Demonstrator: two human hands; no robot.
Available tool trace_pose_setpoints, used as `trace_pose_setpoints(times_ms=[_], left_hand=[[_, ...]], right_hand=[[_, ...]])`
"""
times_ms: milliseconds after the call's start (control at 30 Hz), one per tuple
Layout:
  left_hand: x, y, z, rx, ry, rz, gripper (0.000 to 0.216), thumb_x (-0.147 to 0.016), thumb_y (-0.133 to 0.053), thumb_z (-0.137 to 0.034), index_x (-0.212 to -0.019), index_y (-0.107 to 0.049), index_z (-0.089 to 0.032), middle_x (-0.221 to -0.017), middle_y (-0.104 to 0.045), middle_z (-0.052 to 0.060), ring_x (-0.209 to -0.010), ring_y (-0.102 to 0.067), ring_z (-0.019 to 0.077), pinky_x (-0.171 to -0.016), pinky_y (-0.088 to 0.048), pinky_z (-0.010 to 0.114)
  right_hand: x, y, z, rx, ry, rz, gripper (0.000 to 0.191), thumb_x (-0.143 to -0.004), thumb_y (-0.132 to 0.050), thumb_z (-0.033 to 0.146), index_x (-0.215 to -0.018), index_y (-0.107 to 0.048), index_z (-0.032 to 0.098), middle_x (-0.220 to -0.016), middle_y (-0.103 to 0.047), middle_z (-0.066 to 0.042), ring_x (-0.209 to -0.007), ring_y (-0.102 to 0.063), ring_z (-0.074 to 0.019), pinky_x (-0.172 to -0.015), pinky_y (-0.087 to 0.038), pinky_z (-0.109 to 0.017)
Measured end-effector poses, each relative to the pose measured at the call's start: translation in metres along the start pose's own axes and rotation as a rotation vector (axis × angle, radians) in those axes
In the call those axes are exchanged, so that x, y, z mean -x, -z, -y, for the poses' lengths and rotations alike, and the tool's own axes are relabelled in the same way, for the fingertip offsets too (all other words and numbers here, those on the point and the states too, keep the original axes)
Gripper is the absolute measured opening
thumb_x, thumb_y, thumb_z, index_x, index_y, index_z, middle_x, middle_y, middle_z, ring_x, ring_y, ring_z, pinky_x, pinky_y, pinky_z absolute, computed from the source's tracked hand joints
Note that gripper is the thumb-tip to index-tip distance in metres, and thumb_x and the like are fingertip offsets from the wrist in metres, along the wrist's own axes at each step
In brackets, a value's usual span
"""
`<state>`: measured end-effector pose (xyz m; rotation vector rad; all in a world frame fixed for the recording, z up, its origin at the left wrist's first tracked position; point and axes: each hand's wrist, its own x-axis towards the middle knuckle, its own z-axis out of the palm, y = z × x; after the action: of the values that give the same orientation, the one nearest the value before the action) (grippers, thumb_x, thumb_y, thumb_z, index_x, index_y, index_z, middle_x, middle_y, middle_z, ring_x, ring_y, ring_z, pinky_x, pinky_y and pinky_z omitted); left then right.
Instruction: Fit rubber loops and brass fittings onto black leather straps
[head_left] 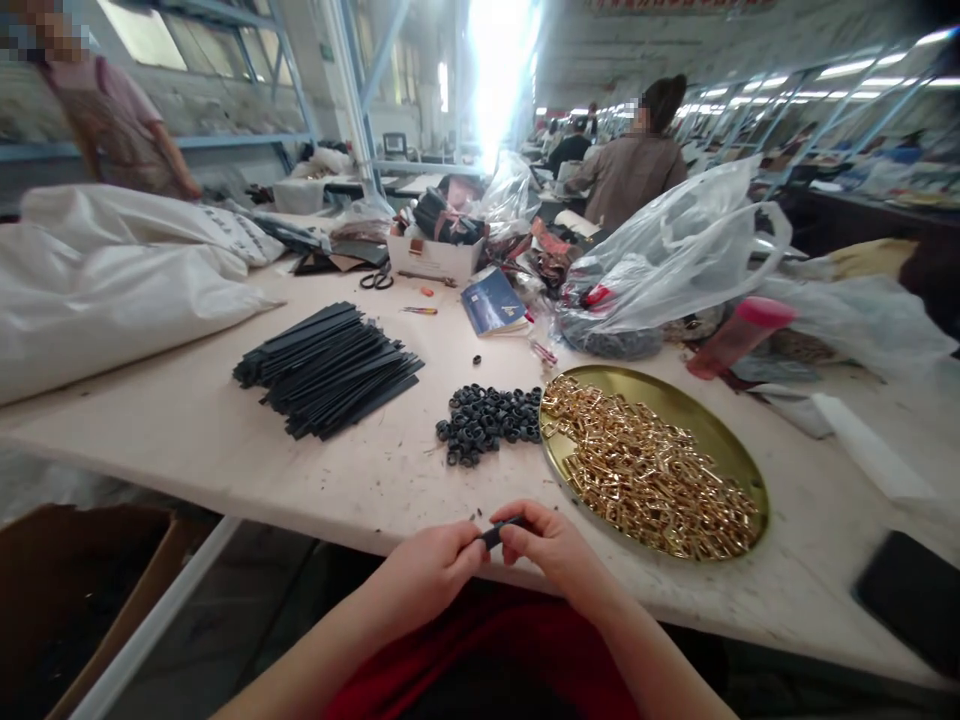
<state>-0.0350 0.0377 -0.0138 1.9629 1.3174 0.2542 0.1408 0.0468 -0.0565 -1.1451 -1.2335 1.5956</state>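
Near the table's front edge, my left hand (442,562) and my right hand (547,545) pinch a short dark strip (499,535) between them. Both hands are closed on it, and the fingers hide part of the strip. Just beyond them lies a heap of small black loops (491,420). A pile of long black strips (330,370) is spread on the table to the left. Right of my hands, a round gold tray (720,440) holds a mass of gold metal buckles (652,480).
A white sack (127,290) covers the table's left end. Scissors (377,279), a blue booklet (491,303) and a clear plastic bag (660,250) lie toward the back. A pink-lidded bottle (739,335) and a black flat object (911,595) are right. Other people are in the background.
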Motion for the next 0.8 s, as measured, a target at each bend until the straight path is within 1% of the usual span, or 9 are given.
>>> trace_pose_setpoints(times_ms=[167,233,267,333,400,433,500,633,800], left_hand=[[-0.011,-0.01,-0.007,0.15,0.022,-0.096,0.04,-0.087,-0.03,-0.045,-0.111,-0.048,-0.019,-0.078,-0.061,0.002,-0.074,-0.054,0.0179,-0.07,-0.036,0.026],[-0.018,-0.013,-0.007,0.233,-0.022,-0.098,0.04,-0.086,-0.032,-0.044,-0.112,-0.049,-0.019,-0.074,-0.059,0.001,-0.073,-0.053,0.0169,-0.07,-0.036,0.025],[-0.021,-0.013,-0.007,0.276,-0.035,-0.102,0.038,-0.086,-0.033,-0.044,-0.105,-0.052,-0.018,-0.07,-0.057,0.0,-0.07,-0.051,0.0158,-0.067,-0.036,0.024],[-0.028,-0.014,-0.003,0.374,-0.009,-0.118,0.034,-0.084,-0.035,-0.042,-0.086,-0.056,-0.016,-0.058,-0.047,-0.003,-0.058,-0.045,0.0128,-0.055,-0.033,0.022],[-0.034,-0.016,0.003,0.472,0.055,-0.146,0.03,-0.081,-0.035,-0.04,-0.074,-0.052,-0.016,-0.047,-0.034,-0.007,-0.045,-0.034,0.01,-0.044,-0.025,0.021],[-0.037,-0.017,0.006,0.519,0.081,-0.165,0.028,-0.08,-0.035,-0.039,-0.072,-0.05,-0.017,-0.045,-0.029,-0.008,-0.042,-0.029,0.0091,-0.042,-0.021,0.021],[-0.042,-0.021,0.013,0.599,0.118,-0.195,0.026,-0.078,-0.036,-0.039,-0.071,-0.048,-0.017,-0.041,-0.025,-0.01,-0.038,-0.024,0.008,-0.04,-0.017,0.021],[-0.049,-0.028,0.021,0.709,0.157,-0.183,0.029,-0.074,-0.04,-0.046,-0.07,-0.046,-0.018,-0.039,-0.024,-0.011,-0.034,-0.022,0.0063,-0.038,-0.014,0.021],[-0.051,-0.029,0.018,0.745,0.135,-0.126,0.03,-0.071,-0.041,-0.048,-0.069,-0.043,-0.018,-0.034,-0.024,-0.013,-0.03,-0.019,0.0051,-0.035,-0.011,0.02]], right_hand=[[0.003,-0.007,-0.005,0.002,0.041,-0.011,0.03,-0.068,-0.064,0.038,-0.086,-0.055,0.016,-0.054,-0.055,0.005,-0.053,-0.05,-0.0097,-0.057,-0.039,-0.024],[-0.002,0.004,-0.005,0.05,0.081,-0.002,0.033,-0.072,-0.06,0.04,-0.094,-0.051,0.017,-0.059,-0.055,0.004,-0.054,-0.051,-0.0106,-0.056,-0.041,-0.025],[-0.007,0.014,-0.004,0.124,0.113,-0.018,0.033,-0.075,-0.055,0.04,-0.098,-0.05,0.017,-0.064,-0.056,0.003,-0.056,-0.053,-0.0114,-0.056,-0.042,-0.025],[-0.021,0.039,0.004,0.443,0.198,-0.129,0.029,-0.082,-0.044,0.038,-0.102,-0.049,0.018,-0.076,-0.058,-0.001,-0.064,-0.056,-0.0132,-0.059,-0.044,-0.026],[-0.041,0.064,0.015,0.972,0.272,-0.307,0.021,-0.085,-0.04,0.03,-0.096,-0.054,0.018,-0.088,-0.059,-0.006,-0.077,-0.057,-0.0154,-0.068,-0.043,-0.027],[-0.052,0.075,0.02,1.201,0.279,-0.351,0.02,-0.085,-0.038,0.025,-0.093,-0.056,0.018,-0.091,-0.059,-0.007,-0.081,-0.057,-0.0167,-0.071,-0.042,-0.028],[-0.074,0.087,0.027,1.421,0.278,-0.353,0.02,-0.082,-0.039,0.014,-0.084,-0.059,0.015,-0.09,-0.059,-0.01,-0.082,-0.057,-0.0196,-0.073,-0.04,-0.03],[-0.102,0.092,0.034,1.507,0.327,-0.251,0.021,-0.075,-0.041,0.002,-0.07,-0.06,0.012,-0.079,-0.061,-0.013,-0.078,-0.057,-0.0223,-0.072,-0.039,-0.033],[-0.096,0.091,0.043,1.502,0.442,-0.178,0.015,-0.072,-0.048,0.004,-0.07,-0.058,0.015,-0.083,-0.061,-0.009,-0.083,-0.056,-0.0199,-0.075,-0.04,-0.032]])
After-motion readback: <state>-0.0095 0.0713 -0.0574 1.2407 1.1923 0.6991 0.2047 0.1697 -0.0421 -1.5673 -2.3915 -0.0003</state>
